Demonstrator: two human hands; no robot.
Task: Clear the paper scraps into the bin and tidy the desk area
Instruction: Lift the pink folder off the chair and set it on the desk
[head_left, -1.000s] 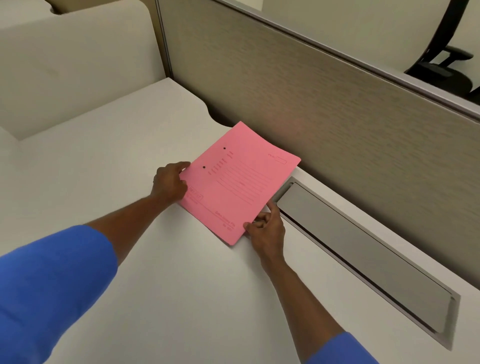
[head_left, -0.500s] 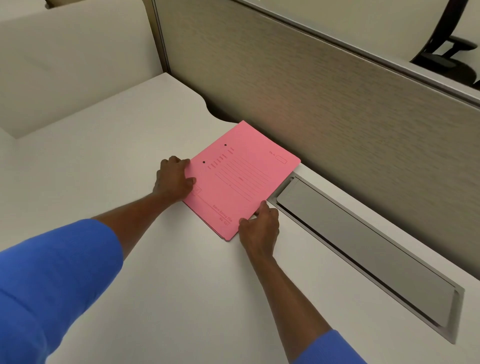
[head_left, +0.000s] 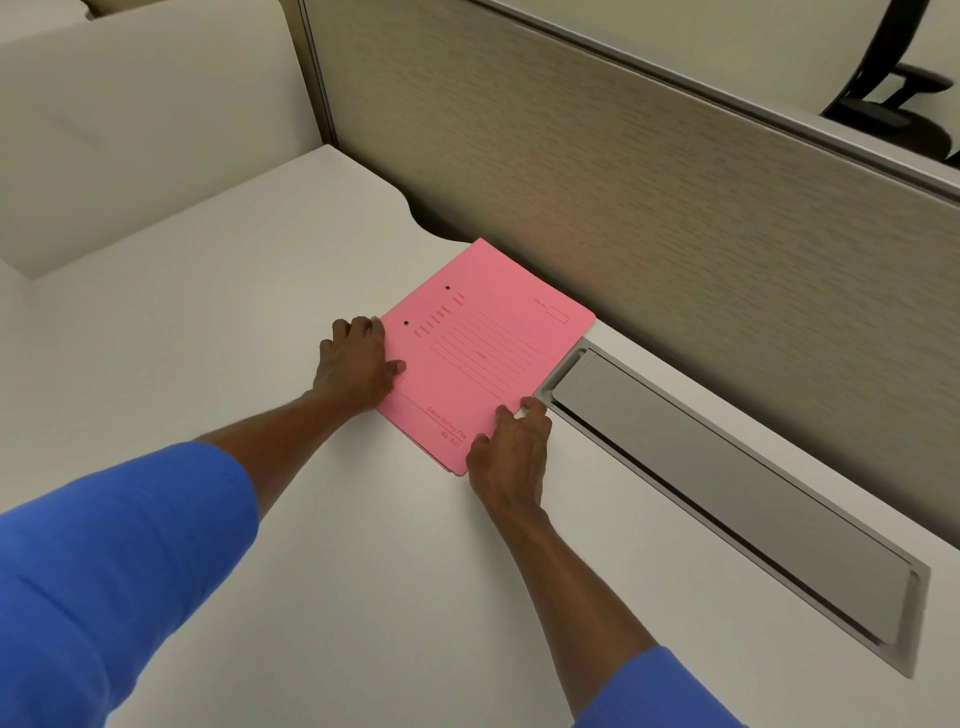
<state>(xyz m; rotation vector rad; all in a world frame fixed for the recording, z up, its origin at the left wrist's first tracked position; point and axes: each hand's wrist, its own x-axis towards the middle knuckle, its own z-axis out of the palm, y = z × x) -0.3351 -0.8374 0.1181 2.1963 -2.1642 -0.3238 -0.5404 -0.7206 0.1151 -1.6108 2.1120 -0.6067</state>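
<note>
A pink file folder (head_left: 483, 353) with printed lines and two punch holes lies flat on the white desk (head_left: 208, 338), close to the partition. My left hand (head_left: 356, 366) holds its left edge, thumb on the cover and fingers curled at the rim. My right hand (head_left: 511, 452) grips the near right corner, fingers on the cover and thumb at the edge. No paper scraps and no bin are in view.
A long grey cable-tray flap (head_left: 727, 493) is set into the desk just right of the folder. A beige partition wall (head_left: 675, 208) runs along the back. A black office chair (head_left: 893, 104) stands beyond it. A cream panel (head_left: 130, 130) borders the left.
The folder, held tilted above the desk a second ago, now lies flat. Both hands lowered with it and stay on its edges.
</note>
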